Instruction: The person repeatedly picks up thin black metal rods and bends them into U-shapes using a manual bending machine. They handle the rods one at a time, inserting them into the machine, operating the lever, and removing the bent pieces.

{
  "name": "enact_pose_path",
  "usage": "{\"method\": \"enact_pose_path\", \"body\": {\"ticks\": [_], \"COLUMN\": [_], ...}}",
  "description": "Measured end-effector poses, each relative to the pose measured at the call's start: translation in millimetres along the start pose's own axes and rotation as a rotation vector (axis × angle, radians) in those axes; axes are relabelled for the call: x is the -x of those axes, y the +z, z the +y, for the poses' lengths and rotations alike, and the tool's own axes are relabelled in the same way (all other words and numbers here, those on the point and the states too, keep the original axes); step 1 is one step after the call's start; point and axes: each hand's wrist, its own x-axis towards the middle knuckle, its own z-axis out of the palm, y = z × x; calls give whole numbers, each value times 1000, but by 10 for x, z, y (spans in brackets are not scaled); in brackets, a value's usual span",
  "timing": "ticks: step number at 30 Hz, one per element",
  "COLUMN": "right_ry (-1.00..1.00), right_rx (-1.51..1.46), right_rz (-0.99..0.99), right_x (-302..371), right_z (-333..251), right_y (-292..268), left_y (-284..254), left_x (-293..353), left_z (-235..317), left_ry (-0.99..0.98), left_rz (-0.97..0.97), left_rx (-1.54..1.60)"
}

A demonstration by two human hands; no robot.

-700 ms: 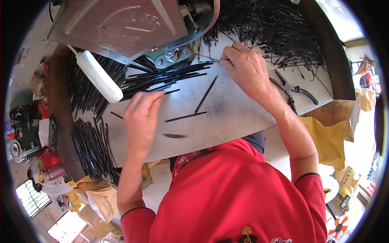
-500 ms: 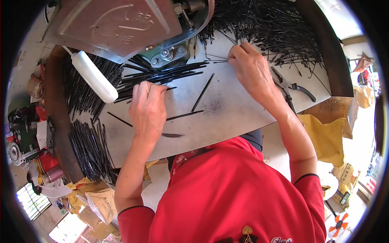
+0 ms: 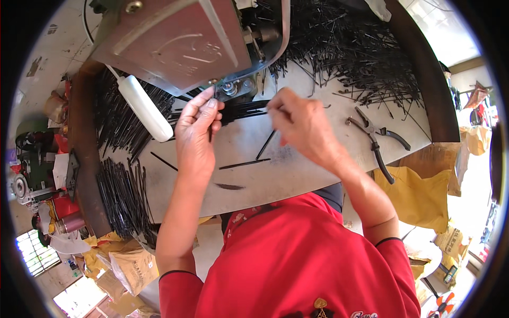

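My left hand (image 3: 197, 127) is raised in front of the machine, pinching a thin black rod (image 3: 211, 135) between thumb and fingers. The rod's upper tip comes close to the bolts under the machine head (image 3: 180, 45). Over the middle of the table, my right hand (image 3: 306, 127) has curled fingers smeared by motion, so whatever they may hold is hidden. Beneath and between the hands, a bundle of black rods (image 3: 241, 111) lies crosswise. Loose black rods (image 3: 245, 164) rest on the metal tabletop (image 3: 286, 172) nearer to me.
Pliers (image 3: 374, 135) lie open on the right, by the table's edge. A tangled heap of black wire pieces (image 3: 350, 50) covers the back right. At left are a rod stack (image 3: 123, 196) and a white lamp tube (image 3: 146, 108). A raised brown rim (image 3: 442, 100) borders the table.
My left hand has risen towards the machine and turned, with a rod now in its pinch. My right hand has come left and nearer from the wire heap. The whole view has shifted slightly.
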Motion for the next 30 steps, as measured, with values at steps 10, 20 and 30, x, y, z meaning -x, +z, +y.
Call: {"method": "enact_pose_path", "body": {"ticks": [10, 20, 30], "right_ry": [-335, -349, -418], "right_rx": [487, 611, 584], "right_rz": [274, 282, 308], "right_x": [-149, -164, -153], "right_z": [-52, -18, -24], "right_y": [399, 434, 432], "left_y": [117, 82, 71], "left_x": [-83, -110, -85], "left_z": [-34, 9, 27], "left_ry": [-111, -138, -139], "left_rz": [-38, -67, -58], "left_rx": [153, 187, 139]}}
